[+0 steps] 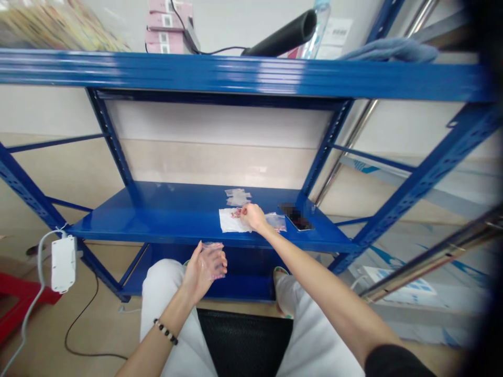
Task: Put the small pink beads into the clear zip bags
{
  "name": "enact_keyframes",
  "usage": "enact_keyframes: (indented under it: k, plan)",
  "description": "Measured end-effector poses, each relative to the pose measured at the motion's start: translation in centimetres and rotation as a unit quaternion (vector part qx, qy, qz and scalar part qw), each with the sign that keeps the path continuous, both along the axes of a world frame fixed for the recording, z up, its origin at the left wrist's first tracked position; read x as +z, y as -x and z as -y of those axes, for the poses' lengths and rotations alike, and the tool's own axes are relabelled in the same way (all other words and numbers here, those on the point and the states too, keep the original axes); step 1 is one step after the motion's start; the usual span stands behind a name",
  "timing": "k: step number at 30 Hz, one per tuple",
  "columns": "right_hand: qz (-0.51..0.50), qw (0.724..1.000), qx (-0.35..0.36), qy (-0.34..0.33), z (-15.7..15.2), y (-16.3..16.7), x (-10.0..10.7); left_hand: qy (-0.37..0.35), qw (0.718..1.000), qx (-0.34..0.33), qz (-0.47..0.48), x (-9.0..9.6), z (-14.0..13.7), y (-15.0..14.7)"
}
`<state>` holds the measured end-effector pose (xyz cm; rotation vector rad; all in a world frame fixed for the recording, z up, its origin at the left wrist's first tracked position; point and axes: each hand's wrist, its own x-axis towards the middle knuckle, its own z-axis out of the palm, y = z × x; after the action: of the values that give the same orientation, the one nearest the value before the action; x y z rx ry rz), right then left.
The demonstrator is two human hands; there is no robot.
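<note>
Clear bag [211, 260] grasped by left fingers [224, 257]; right fingers [245, 209] pinched over paper [231, 222]; phone [297, 218] nearby.

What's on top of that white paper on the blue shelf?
Small reddish-pink bits lie on the white paper. The right hand covers part of its right side, so anything under there can't be seen.

Phone [299, 218]: right of the right hand [254, 217]
White corded box [63, 264]: well left of the left hand [199, 271]
Black tube [280, 37]: above the right hand
Pink boxes [167, 29]: above the left hand
</note>
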<state>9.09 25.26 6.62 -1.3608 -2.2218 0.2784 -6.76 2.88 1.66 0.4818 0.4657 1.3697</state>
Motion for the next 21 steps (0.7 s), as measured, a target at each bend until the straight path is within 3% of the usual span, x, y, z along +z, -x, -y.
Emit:
enact_keyframes:
  k: [3, 5, 8, 11, 15, 21]
  plan:
    - [-0.068, 0.997, 0.032, 0.024, 3.5, -0.9, 0.7, 0.007, 0.997, -0.001, -0.082, -0.4, -0.4, -0.3]
    - [-0.123, 0.988, 0.073, 0.062, 7.3, -1.9, 0.2, 0.002, 0.991, -0.012, -0.135, -0.6, -0.6, -0.9]
    - [-0.273, 0.934, 0.156, 0.169, 13.8, -4.0, -2.3, 0.001, 0.976, -0.047, -0.213, -1.2, -0.7, -2.5]
    - [-0.382, 0.895, 0.116, 0.200, 19.6, -6.1, -5.4, -0.007, 0.957, -0.096, -0.275, -2.0, -0.2, -3.9]
    - [-0.379, 0.904, 0.066, 0.186, 23.6, -7.5, -7.0, -0.016, 0.926, -0.148, -0.347, -2.7, 1.2, -4.4]
    - [-0.335, 0.930, 0.103, 0.109, 23.4, -7.8, -5.3, -0.007, 0.912, -0.197, -0.359, -2.5, 2.2, -4.6]
